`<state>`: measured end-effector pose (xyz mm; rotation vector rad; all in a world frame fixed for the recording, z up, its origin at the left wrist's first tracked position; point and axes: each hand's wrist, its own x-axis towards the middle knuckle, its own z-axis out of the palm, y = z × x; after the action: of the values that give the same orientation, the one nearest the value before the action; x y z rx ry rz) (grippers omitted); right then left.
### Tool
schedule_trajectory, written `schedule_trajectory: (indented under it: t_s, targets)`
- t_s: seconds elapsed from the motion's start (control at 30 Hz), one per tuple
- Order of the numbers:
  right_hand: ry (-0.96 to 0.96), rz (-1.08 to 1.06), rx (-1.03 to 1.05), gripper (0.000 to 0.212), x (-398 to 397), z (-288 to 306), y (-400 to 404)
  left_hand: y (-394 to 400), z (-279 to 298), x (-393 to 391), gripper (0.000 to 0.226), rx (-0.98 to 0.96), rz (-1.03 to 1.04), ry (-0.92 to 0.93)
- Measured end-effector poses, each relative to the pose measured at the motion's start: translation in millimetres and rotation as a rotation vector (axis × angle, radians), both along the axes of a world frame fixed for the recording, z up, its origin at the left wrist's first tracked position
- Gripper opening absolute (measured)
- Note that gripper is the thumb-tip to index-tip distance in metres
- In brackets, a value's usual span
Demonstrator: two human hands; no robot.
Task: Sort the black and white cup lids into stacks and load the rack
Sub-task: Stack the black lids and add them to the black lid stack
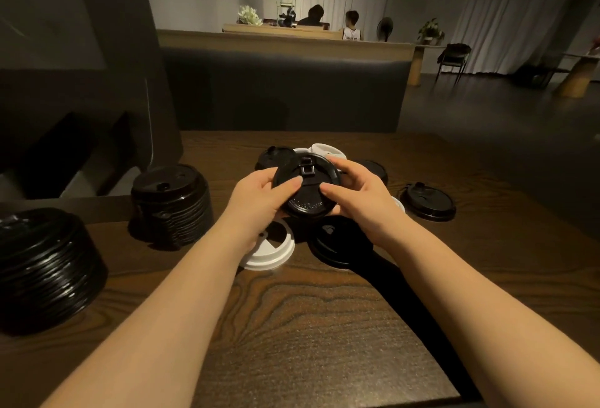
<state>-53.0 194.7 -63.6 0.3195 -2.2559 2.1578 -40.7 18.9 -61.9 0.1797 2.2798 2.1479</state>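
A black cup lid (308,195) is held above the dark wooden table (324,326), tilted toward me. My left hand (259,200) grips its left rim and my right hand (360,200) grips its right rim. Below the hands lie a white lid (276,251) and a black lid (341,245). Another black lid (428,201) lies apart to the right. Behind the held lid sit a black lid (272,157) and a white lid (326,149). Two tall stacks of black lids stand at the left, one at mid-left (170,203) and one at the near-left edge (45,268).
A dark padded bench back (282,92) runs behind the table. A dark wall and seat (81,83) fill the left side. Two persons sit far off at a wooden counter (292,39). A chair (453,58) stands at the right.
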Motion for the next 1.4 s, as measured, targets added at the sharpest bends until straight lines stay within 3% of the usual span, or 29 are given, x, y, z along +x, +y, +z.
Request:
schedule_trajectory:
  t_s: [0.07,0.2,0.33,0.5,0.63,0.77,1.0,1.07,1.17,1.27,1.3,1.4]
  targets:
    - [-0.036,-0.004,0.039,0.045,0.4,9.2,-5.0,-0.5,4.0,2.7,0.023,-0.013,0.056,-0.01]
    - [-0.065,0.036,0.048,0.015,8.1,36.1,-13.8,-12.2,25.5,7.5,0.033,-0.007,0.073,-0.015]
    - [-0.055,0.103,0.058,0.01,26.9,52.9,-30.9,-31.4,42.1,26.0,0.034,-0.008,0.101,-0.004]
    - [-0.057,0.106,0.0,0.011,49.3,63.8,-71.9,-56.2,48.2,58.3,0.026,0.028,0.22,-0.149]
    - [-0.087,0.085,-0.049,0.01,62.6,58.4,-105.0,-79.7,45.9,83.4,0.037,0.268,0.243,-0.275]
    - [-0.218,0.116,-0.146,0.018,71.9,46.1,-134.4,-94.2,44.1,102.0,0.042,0.325,0.302,-0.264]
    - [-0.169,0.272,-0.162,0.014,84.0,41.9,-171.7,-134.2,56.5,119.7,0.035,0.396,0.432,-0.208]
    - [-0.136,0.255,-0.134,0.015,85.2,44.4,-185.7,-147.6,55.1,119.6,0.039,0.378,0.465,-0.199]
    - [-0.153,0.207,-0.103,0.036,85.3,50.3,-210.0,-165.9,53.2,116.6,0.045,0.235,0.629,-0.117]
    - [-0.112,0.237,-0.044,0.018,87.1,55.6,-232.8,-183.0,54.6,118.7,0.032,-0.017,0.816,0.048]
    - [-0.076,0.238,0.004,0.005,88.0,56.4,-239.7,-188.6,53.9,119.6,0.04,-0.083,0.859,0.054]
    - [0.04,0.185,0.095,0.019,86.5,55.2,-255.7,-204.0,49.6,120.6,0.066,-0.138,0.906,-0.045]
